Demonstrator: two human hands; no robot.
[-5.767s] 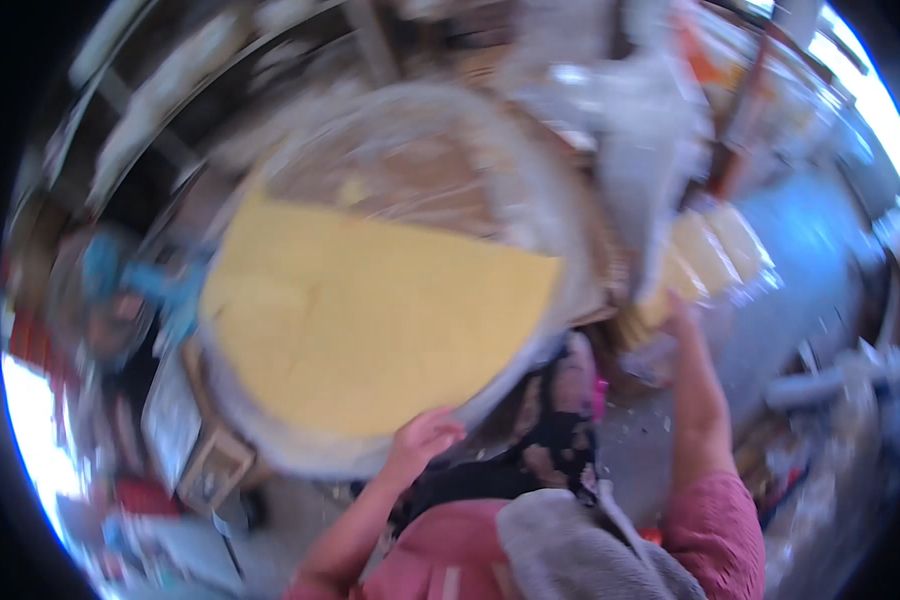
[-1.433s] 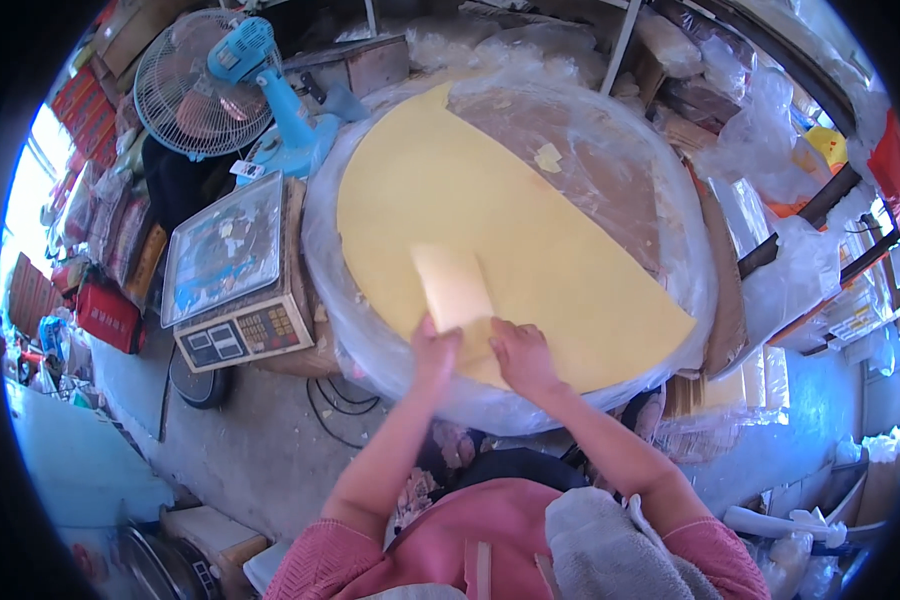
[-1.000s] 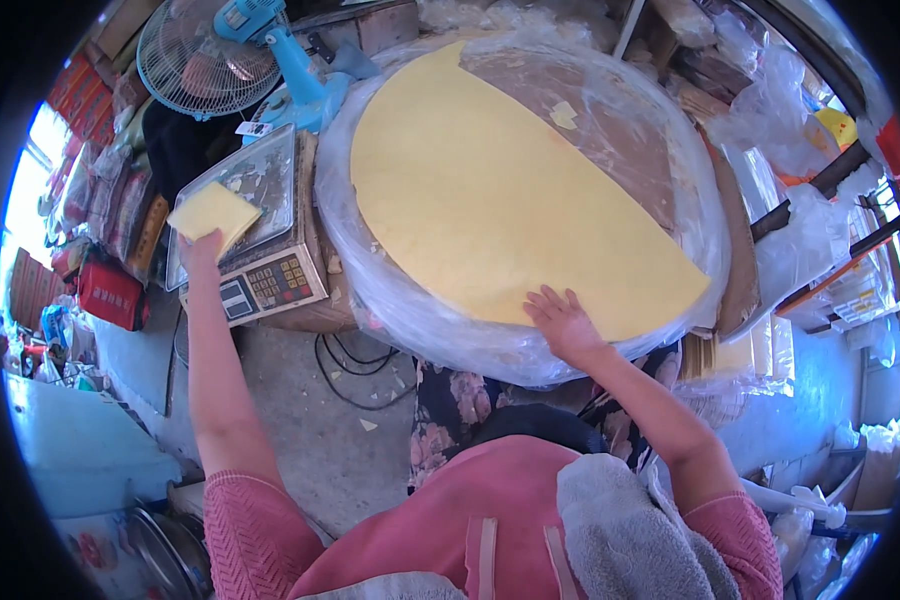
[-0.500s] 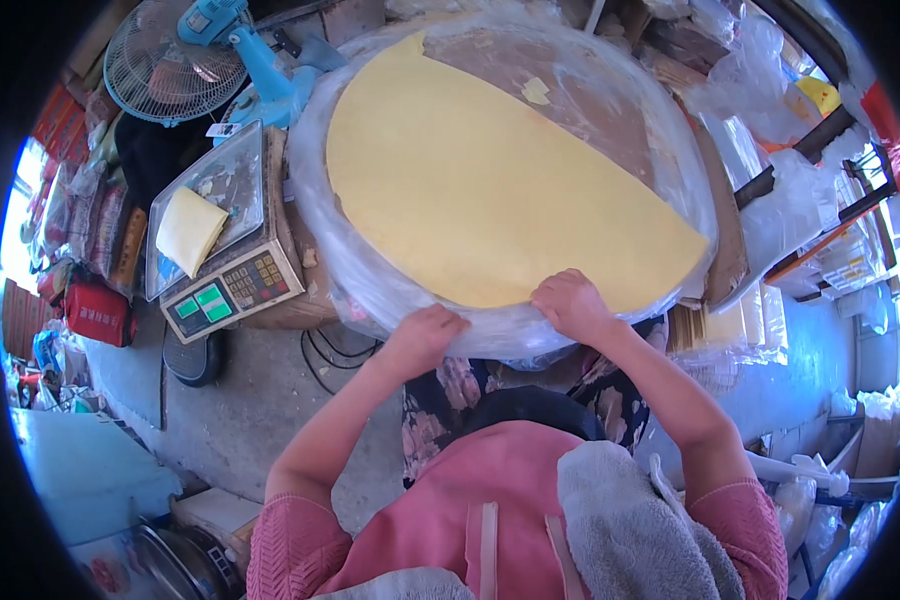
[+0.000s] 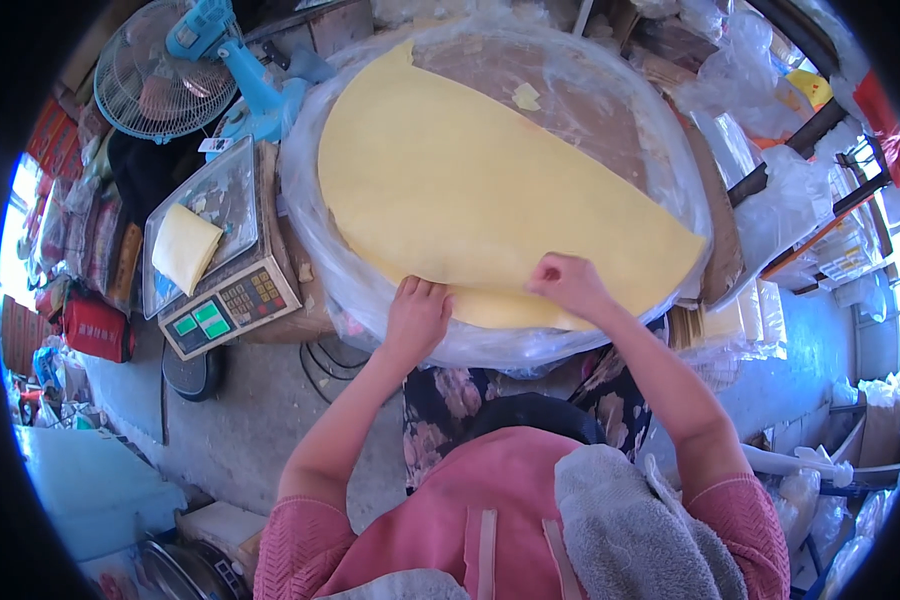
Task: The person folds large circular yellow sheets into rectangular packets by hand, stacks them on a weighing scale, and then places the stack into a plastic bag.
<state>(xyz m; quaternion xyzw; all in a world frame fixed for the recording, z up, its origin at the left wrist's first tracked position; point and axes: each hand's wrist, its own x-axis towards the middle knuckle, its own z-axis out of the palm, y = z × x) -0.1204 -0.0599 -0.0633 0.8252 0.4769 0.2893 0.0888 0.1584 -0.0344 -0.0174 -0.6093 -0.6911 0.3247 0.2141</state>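
Plastic-wrapped table (image 5: 595,110) bears a yellow sheet (image 5: 470,180), right hand (image 5: 573,288) pinching it, left hand (image 5: 419,316) touching, grip unclear.

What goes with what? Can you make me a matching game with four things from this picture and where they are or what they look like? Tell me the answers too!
Things:
1. Fan
2. Folded yellow piece
3. Towel
4. Left hand

Places and looks:
A. At the near edge of the large yellow sheet
B. Light blue, with a round wire cage
C. Grey, draped over the person's front
D. On the scale tray

Right pairs: 1-B, 2-D, 3-C, 4-A
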